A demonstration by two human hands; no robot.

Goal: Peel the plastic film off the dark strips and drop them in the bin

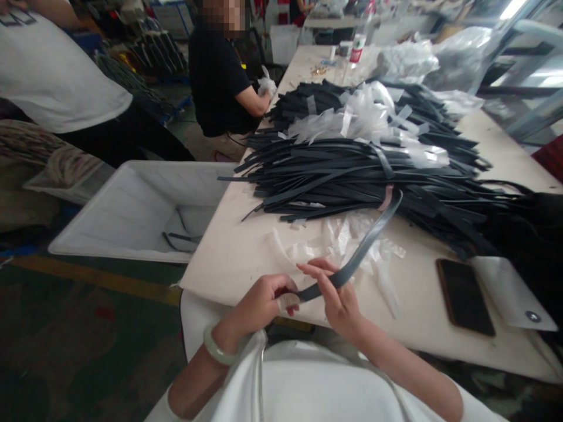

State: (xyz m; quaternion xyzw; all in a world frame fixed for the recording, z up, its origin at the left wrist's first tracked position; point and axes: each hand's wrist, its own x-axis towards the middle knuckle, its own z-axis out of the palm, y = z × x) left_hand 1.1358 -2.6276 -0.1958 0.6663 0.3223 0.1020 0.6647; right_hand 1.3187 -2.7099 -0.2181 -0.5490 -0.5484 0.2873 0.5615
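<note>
A long dark grey strap (368, 241) curves down from the pile toward my hands at the table's near edge. My left hand (266, 302) is closed round its near end, with a beige wrap on one finger. My right hand (341, 302) grips the same strap a little farther along; it passes between the fingers, some of them stretched out. Ahead lies a large pile of black straps (316, 170), partly bundled by a pinkish band (387, 198). Crumpled clear film strips (347, 231) lie between the pile and my hands.
A white bin (118, 202) with a few dark strips stands left of the table (220, 252). A phone (465, 298) and a white flap with a metal snap (512, 290) are at right. A bottle (357, 47) stands behind; two people are at left.
</note>
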